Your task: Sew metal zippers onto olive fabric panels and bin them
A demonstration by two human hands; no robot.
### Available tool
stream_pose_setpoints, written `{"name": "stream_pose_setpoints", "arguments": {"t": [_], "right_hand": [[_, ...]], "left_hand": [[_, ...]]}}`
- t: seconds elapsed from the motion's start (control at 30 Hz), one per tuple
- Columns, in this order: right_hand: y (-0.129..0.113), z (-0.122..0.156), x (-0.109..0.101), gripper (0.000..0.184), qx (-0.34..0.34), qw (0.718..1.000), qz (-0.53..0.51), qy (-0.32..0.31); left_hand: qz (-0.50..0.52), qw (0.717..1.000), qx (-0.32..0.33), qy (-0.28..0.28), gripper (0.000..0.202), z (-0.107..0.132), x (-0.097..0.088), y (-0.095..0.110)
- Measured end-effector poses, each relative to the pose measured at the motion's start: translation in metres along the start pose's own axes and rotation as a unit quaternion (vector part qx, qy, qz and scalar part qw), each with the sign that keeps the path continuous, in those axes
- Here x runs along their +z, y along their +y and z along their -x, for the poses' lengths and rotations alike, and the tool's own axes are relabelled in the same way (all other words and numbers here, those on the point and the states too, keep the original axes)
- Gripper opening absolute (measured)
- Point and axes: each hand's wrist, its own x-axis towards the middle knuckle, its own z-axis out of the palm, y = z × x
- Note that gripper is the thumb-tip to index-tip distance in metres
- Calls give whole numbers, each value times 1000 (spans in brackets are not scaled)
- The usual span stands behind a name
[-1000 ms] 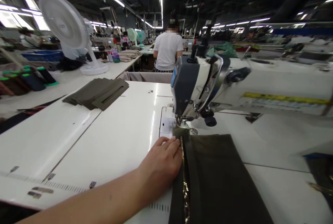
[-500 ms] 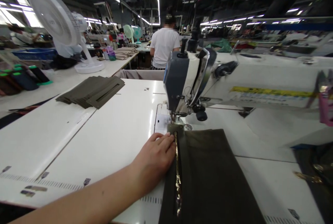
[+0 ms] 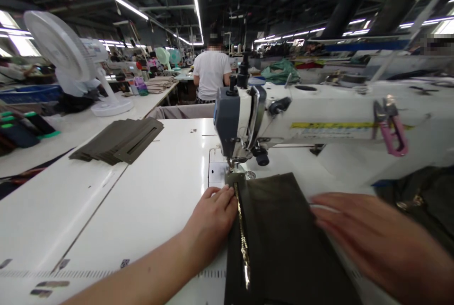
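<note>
My left hand (image 3: 214, 213) lies on the left edge of a dark olive fabric panel (image 3: 276, 234), its fingers laid flat and bent a little beside a gold metal zipper (image 3: 240, 220). The zipper's pull hangs toward me at the near end. The panel's far end sits at the needle and presser foot (image 3: 231, 165) of a sewing machine (image 3: 227, 120). My right hand (image 3: 376, 234), smeared by motion, is at the panel's right edge. A thin pale streak shows between its fingers; I cannot make out whether it is a held thing or the table behind.
Slotted olive pieces (image 3: 120, 139) lie stacked at the left. Pink-handled snips (image 3: 392, 130) hang on the machine arm. More dark fabric with gold hardware (image 3: 418, 196) lies at the right. A white fan (image 3: 60, 45) and thread cones (image 3: 21, 127) stand left. A person (image 3: 212, 75) is ahead.
My right hand has come into view from the right, reaching the panel's right edge. The head view has turned rightward and up. My left hand stays on the panel by the zipper.
</note>
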Motion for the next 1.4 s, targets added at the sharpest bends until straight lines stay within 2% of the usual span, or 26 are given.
{"name": "stream_pose_setpoints", "arguments": {"t": [0.1, 0.17, 0.33, 0.47, 0.63, 0.77, 0.87, 0.93, 0.97, 1.03, 1.1, 1.17, 1.27, 1.4], "right_hand": [[-27, -27, 38, 34, -42, 998, -11, -52], [-36, -41, 55, 37, -20, 997, -35, -59], [-22, -73, 62, 23, 113, 981, -146, -54], [-11, -108, 80, 10, 244, 936, -248, -47], [-15, -123, 114, 11, 301, 905, -300, -14], [-16, -127, 127, 11, 320, 894, -314, -1], [-15, -127, 119, 9, 319, 894, -314, -6], [-17, -119, 104, 7, 295, 912, -285, -4], [-19, -111, 95, 7, 267, 929, -255, 1], [-25, -91, 77, 12, 165, 973, -159, 13], [-33, -67, 65, 21, 71, 992, -108, -7], [-40, -49, 61, 30, 20, 996, -76, -31], [-45, -39, 66, 37, 7, 997, -32, -65], [-39, -49, 76, 39, 27, 997, -14, -70]], "left_hand": [[-7, 1000, 6, 7, 24, -1, 1, -1], [-11, 1000, 10, 14, 23, -1, 1, -1], [-20, 999, 24, 25, 23, 0, 3, -3], [-30, 999, 24, 37, 24, 0, 5, -4], [-30, 999, 23, 31, 25, -1, 7, -4], [-29, 999, 22, 33, 25, 0, 7, -4], [-28, 999, 22, 29, 23, 0, 8, -4], [-26, 999, 17, 27, 21, 0, 8, -4], [-24, 999, 13, 26, 21, 0, 8, -4], [-16, 999, 7, 28, 21, 1, 8, -3], [-10, 999, 6, 30, 22, 1, 8, -3], [-8, 999, 7, 30, 23, 1, 8, -2], [-3, 1000, 6, 26, 23, -4, 7, -3], [3, 1000, -5, 5, 22, -14, 9, -11]]}}
